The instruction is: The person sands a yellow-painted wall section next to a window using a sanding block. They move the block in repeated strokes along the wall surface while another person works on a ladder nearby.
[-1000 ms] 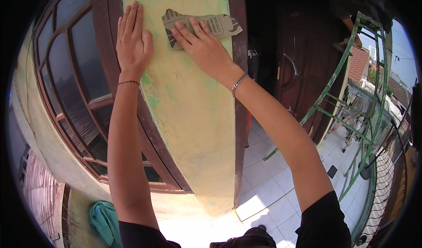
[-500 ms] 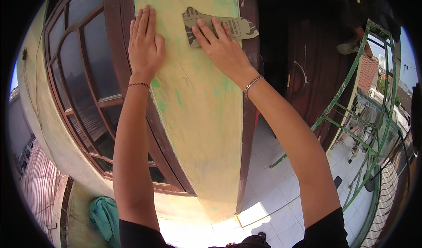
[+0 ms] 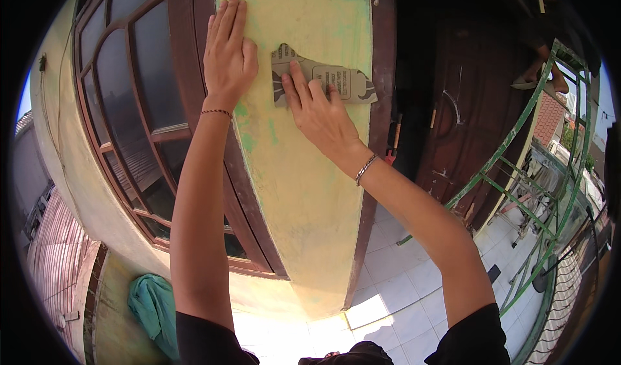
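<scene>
A yellow wall strip (image 3: 310,203) with patchy green paint stands in front of me. My left hand (image 3: 229,64) lies flat on its left edge beside the brown window frame, fingers stretched upward and holding nothing. With its fingers pressed on a torn-edged grey-brown sheet of sandpaper (image 3: 348,81), my right hand (image 3: 325,120) holds the sheet against the wall. The sheet's printed back faces me, and its right end reaches the brown door frame (image 3: 381,54). What my right thumb does is hidden.
A brown-framed window (image 3: 152,93) is at left, with green cloth (image 3: 152,307) below. Right of the wall are a dark wooden door (image 3: 446,125), a green metal ladder (image 3: 498,151) and white floor tiles (image 3: 394,287). Another person's foot (image 3: 525,82) shows near the ladder's top.
My right hand and the sandpaper have slid down the wall. My left hand stays flat at the wall's left edge. The whole view has shifted slightly.
</scene>
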Tool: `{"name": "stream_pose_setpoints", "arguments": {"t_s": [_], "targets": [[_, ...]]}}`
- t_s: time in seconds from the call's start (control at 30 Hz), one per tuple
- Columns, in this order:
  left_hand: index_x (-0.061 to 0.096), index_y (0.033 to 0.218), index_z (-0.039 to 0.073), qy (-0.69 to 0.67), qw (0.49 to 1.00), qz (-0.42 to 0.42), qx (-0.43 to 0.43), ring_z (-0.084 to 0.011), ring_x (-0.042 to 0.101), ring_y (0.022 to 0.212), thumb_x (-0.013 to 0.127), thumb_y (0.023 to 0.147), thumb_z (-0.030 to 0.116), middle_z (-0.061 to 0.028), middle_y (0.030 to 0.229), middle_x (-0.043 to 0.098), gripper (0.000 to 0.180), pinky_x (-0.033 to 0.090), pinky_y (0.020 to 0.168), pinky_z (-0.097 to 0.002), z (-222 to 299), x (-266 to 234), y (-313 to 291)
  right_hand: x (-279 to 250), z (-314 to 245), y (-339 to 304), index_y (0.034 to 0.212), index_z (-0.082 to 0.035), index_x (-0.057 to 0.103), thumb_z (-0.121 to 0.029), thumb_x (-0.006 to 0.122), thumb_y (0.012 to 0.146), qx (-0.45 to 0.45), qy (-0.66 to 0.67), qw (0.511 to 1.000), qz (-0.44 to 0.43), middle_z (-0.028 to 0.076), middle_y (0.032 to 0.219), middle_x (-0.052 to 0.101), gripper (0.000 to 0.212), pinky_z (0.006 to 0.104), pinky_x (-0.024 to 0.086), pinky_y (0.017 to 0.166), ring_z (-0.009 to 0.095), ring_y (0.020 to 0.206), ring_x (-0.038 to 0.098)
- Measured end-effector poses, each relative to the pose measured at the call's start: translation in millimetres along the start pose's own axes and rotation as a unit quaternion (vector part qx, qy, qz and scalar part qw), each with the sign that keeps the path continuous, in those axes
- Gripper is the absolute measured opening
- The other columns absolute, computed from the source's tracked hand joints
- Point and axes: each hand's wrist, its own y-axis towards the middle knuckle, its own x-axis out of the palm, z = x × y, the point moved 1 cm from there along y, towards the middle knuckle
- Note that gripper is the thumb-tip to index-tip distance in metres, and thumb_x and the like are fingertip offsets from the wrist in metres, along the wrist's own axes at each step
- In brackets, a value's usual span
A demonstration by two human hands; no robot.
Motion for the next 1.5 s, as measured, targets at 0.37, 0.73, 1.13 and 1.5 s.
{"name": "stream_pose_setpoints", "arguments": {"t_s": [0.37,0.73,1.13,1.5], "targets": [[0.056,0.145,0.0,-0.017,1.0,0.015,-0.012,-0.0307,0.045,0.146,0.044,0.091,0.013,-0.0149,0.153,0.053,0.057,0.031,0.124,-0.0475,1.9,-2.4,-1.4,9.0,0.9,33.3,0.143,-0.001,0.057,0.0,0.064,0.087,0.09,0.096,0.991,0.015,0.013,0.16,0.045,0.057,0.0283,0.055,0.069,0.019,0.082,0.048],[0.054,0.147,0.001,-0.027,0.999,0.015,-0.019,-0.0307,0.041,0.149,0.04,0.091,0.011,-0.0136,0.156,0.05,0.058,0.027,0.126,-0.0479,-1.8,-0.9,-3.0,-4.6,-16.4,38.0,0.143,0.003,0.055,0.003,0.064,0.083,0.109,0.15,0.983,-0.013,0.012,0.155,0.048,0.061,0.0283,0.058,0.064,0.022,0.085,0.05],[0.053,0.148,0.002,-0.015,0.999,0.0,-0.037,-0.0309,0.04,0.15,0.042,0.09,0.011,-0.0127,0.157,0.05,0.06,0.027,0.126,-0.0486,0.6,-5.2,-2.6,-5.7,6.2,66.1,0.142,0.009,0.053,0.003,0.063,0.083,0.141,0.139,0.98,-0.015,0.018,0.153,0.046,0.06,0.028,0.062,0.066,0.025,0.094,0.055],[0.051,0.15,0.002,-0.026,0.999,0.005,-0.046,-0.0306,0.041,0.149,0.044,0.088,0.011,-0.0135,0.156,0.05,0.062,0.028,0.125,-0.0488,9.9,-3.5,4.6,-6.0,20.1,78.1,0.142,0.008,0.053,-0.002,0.063,0.086,0.137,0.12,0.983,0.004,0.017,0.144,0.048,0.058,0.0262,0.061,0.061,0.023,0.088,0.055]]}}
